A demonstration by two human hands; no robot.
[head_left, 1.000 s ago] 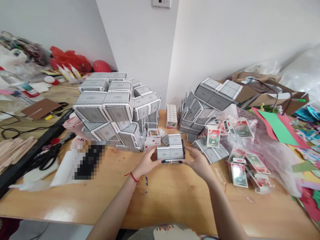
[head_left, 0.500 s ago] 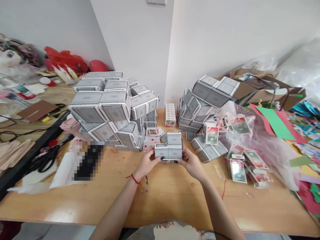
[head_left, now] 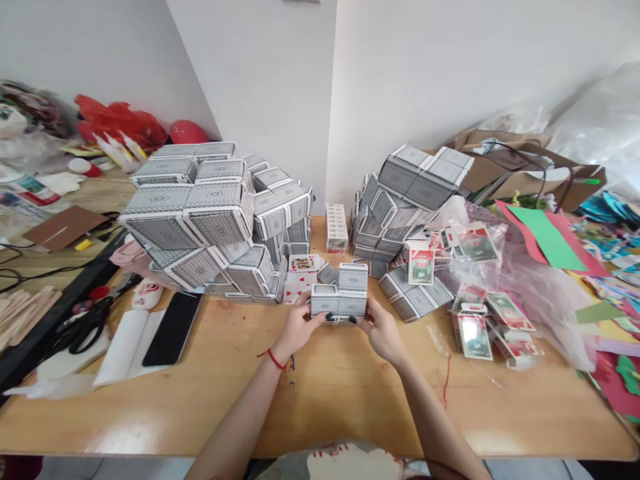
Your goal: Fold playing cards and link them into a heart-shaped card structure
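Between my hands is a small block structure made of grey-backed playing cards [head_left: 338,303], with a taller cube at its right rear. My left hand [head_left: 303,324] grips its left end, thumb along the front face. At the right end my right hand [head_left: 381,328] holds it the same way; the fingers behind are partly hidden. Face-up playing cards [head_left: 300,287] lie just behind my left hand. A big stack of card blocks [head_left: 200,220] rises to the left, and another stack [head_left: 400,207] to the right. One more card block piece [head_left: 416,293] rests beyond my right hand.
Boxed card decks [head_left: 474,337] and plastic wrap [head_left: 555,320] cover the right side. A clear box [head_left: 337,230] stands between the stacks. On the left are a phone [head_left: 173,328], white paper [head_left: 120,347] and black scissors [head_left: 90,323]. A red string [head_left: 447,380] lies at front right.
My hands still hold the card block structure in nearly the same place, with its top face turned slightly. The whole view has shifted a little.
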